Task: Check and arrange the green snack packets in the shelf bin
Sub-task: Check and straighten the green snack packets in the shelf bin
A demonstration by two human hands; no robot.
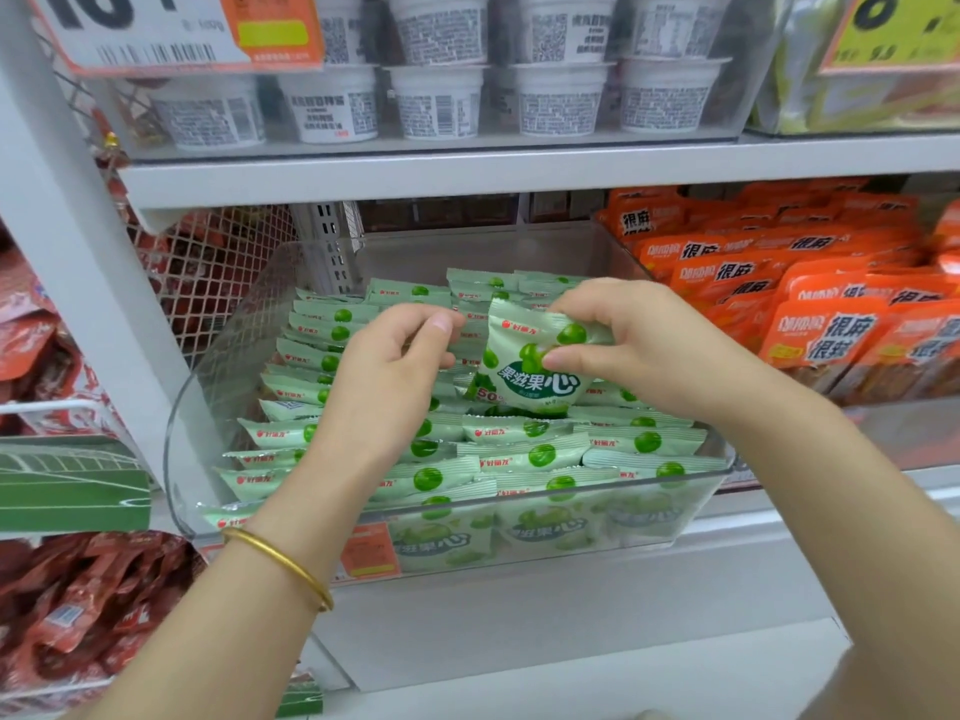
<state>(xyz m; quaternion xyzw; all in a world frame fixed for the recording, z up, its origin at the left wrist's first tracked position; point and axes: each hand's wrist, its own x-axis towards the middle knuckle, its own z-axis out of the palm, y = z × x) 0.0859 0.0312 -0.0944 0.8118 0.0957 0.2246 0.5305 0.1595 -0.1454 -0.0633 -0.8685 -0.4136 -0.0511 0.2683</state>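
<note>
A: Right hand (623, 345)?
B: Pinching one raised packet (524, 366), thumb on its printed face, fingers curled over the top right corner. The packet stands upright, face toward the camera, above the middle of the bin. Its lower edge is lost among the others.

A: Left hand (395, 366)?
B: Fingers curled, thumb tip close to the forefinger, just left of the raised packet. Whether it pinches anything: cannot tell, since the palm side is turned away. Gold bangle (280, 563) on that wrist.

A: The rest of the stock?
B: Green snack packets (519, 449) lie in overlapping rows inside the clear bin (701, 491), top edges showing. The left arm covers the middle rows. Those at the near wall show only blurred through the plastic, and an orange label (369, 553) on that wall is unreadable.

A: Surroundings?
B: Orange packets (779, 283) to the right, cut off at the frame edge. White cups (436, 101) on the shelf above, with the upper row cropped. Red packets (78, 605) at near left, print illegible. Price tag (156, 28) at far left, digits cut off.
</note>
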